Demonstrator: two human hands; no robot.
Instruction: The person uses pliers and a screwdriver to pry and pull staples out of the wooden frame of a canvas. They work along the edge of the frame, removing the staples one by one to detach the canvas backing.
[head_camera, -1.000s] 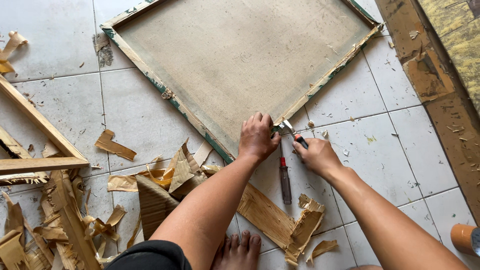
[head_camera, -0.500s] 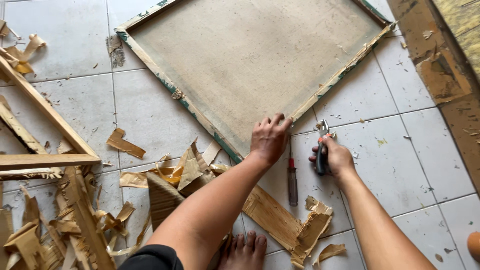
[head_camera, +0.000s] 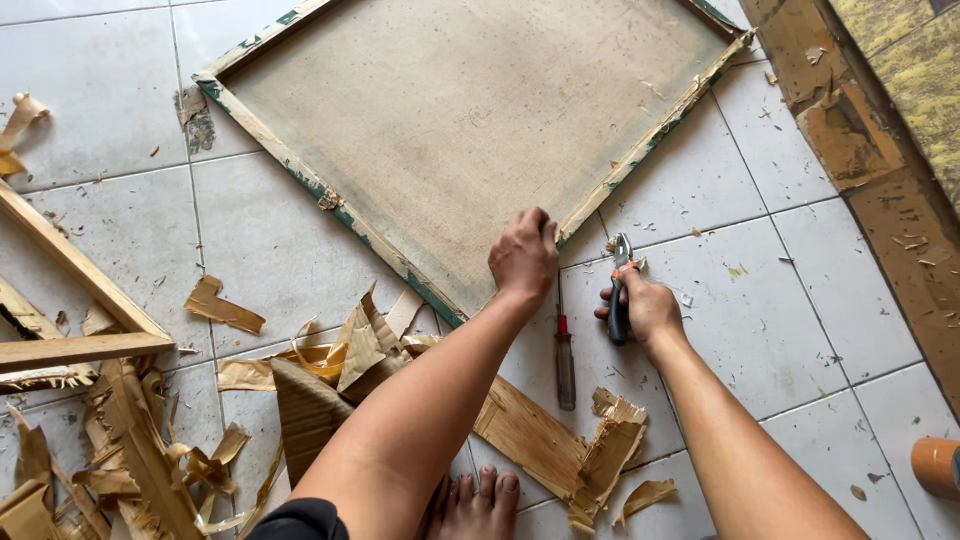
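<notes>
One canvas frame (head_camera: 450, 130), one pliers (head_camera: 621, 285), one screwdriver (head_camera: 565, 362), two hands.

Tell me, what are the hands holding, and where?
The right hand grips metal pliers by their dark handles. The left hand holds nothing; it presses on the wooden canvas frame's bottom corner.

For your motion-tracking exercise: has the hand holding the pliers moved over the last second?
Yes. The right hand with the pliers has drawn back from the frame's corner, away from the left hand, and now rests on the tiled floor right of the screwdriver.
</notes>
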